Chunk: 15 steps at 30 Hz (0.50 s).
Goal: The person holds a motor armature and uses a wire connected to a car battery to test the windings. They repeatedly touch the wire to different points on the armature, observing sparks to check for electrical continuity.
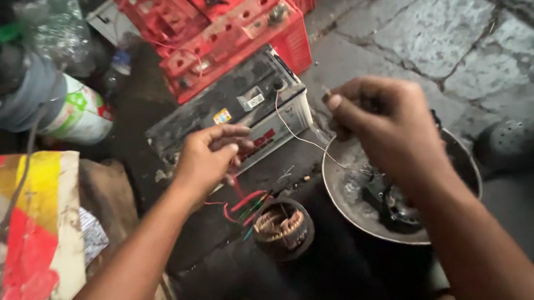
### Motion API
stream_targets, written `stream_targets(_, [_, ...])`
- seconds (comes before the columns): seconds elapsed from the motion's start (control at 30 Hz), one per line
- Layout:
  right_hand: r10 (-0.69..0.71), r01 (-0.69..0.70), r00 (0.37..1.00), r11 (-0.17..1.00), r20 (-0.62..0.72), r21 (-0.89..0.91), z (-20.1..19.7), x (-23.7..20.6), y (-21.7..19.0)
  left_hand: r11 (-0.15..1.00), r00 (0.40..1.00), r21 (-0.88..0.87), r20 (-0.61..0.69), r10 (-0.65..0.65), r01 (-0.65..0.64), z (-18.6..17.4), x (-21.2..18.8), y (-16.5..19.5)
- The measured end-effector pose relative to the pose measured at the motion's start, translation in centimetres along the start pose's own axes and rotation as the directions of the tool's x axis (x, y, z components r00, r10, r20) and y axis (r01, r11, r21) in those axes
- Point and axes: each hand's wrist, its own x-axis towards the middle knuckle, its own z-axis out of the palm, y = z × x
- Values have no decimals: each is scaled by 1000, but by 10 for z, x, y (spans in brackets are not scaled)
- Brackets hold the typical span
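Here, the left hand [210,156] pinches red wires [241,202] above a copper-wound stator [282,226]. The right hand [379,119] pinches a thin wire [300,138] leading to the grey battery [232,116], over a metal bowl [355,211].

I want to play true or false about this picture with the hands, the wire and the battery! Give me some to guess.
1. Both hands, left hand and right hand, are pinching a thin pale wire. True.
2. The grey box-shaped battery sits on a wooden shelf. False: it sits on the dark ground.
3. The round metal bowl is under the right hand. True.
4. The plastic crates behind the battery are blue. False: they are red.
5. The small round copper-wound coil is inside the bowl. False: it lies beside the bowl.
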Motion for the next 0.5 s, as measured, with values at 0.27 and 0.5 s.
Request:
stream_targets(0.27, [-34, 150, 960, 901, 279, -408, 22, -47, -43, 985, 968, -30, -180, -174, 171, -5, -127, 17])
stream_targets(0.5, [-39, 175, 938, 911, 345, -373, 18, -75, -36, 948, 930, 241, -349, -117, 209, 41, -170, -29])
